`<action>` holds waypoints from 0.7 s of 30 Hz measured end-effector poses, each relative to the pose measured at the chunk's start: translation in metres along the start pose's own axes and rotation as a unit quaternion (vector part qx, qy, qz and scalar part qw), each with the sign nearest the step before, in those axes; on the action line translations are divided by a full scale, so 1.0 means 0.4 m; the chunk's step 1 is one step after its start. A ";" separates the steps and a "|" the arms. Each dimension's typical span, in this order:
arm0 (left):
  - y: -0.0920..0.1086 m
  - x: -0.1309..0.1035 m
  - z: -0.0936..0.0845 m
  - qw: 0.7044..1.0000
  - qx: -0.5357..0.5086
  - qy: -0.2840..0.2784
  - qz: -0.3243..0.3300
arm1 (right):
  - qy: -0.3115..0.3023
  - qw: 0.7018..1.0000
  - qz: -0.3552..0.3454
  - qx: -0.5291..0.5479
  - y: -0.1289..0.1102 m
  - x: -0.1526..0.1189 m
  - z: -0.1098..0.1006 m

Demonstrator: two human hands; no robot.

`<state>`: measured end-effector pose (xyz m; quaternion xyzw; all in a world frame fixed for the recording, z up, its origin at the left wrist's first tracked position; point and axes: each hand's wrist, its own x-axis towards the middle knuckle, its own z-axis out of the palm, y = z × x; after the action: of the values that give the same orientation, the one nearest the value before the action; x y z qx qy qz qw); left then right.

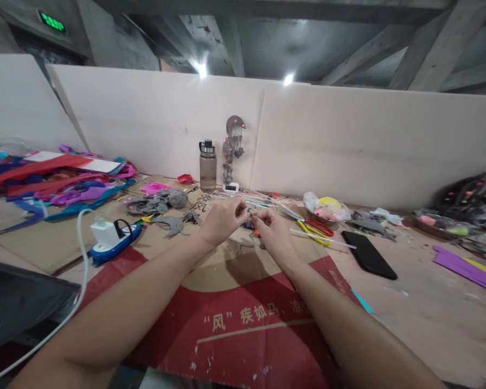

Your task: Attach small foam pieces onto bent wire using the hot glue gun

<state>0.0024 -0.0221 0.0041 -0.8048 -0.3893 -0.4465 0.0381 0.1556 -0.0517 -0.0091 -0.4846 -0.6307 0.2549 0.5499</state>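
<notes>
My left hand (225, 220) is raised over the cardboard sheet (210, 275), its thumb and fingertips pinched together. Close on its right, my right hand (274, 232) also has its fingers closed in a pinch. Whatever they hold is too small to make out. Small dark and orange bits lie behind and between the hands, partly hidden. To the left of my left hand lie a grey crescent-shaped piece (170, 225) and a pile of grey pieces with pink dots (149, 202). A clear thin stick (328, 239) extends to the right beyond my right hand.
Red-handled scissors (319, 227), a bowl with plastic wrapping (326, 208) and a black phone (368, 254) lie right. A bottle (208, 170) and a grey moon ornament (235, 140) stand at the back panel. Left are a blue-white power strip (115, 246) and coloured fabric strips (65, 183).
</notes>
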 end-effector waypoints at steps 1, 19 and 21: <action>0.001 0.000 0.000 1.000 -0.006 0.001 -0.003 | -0.006 0.999 0.025 0.035 0.001 0.000 0.003; 0.044 0.011 -0.002 0.930 -0.316 -0.056 -0.181 | 0.056 0.995 -0.063 -0.061 -0.017 0.003 -0.022; 0.045 0.010 -0.001 0.927 -0.324 -0.061 -0.182 | 0.047 0.995 -0.062 -0.063 -0.011 0.005 -0.024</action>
<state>0.0152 -0.0326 0.0126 -0.7145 -0.3651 -0.4972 -0.3302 0.1632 -0.0539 -0.0019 -0.4898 -0.6480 0.1567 0.5618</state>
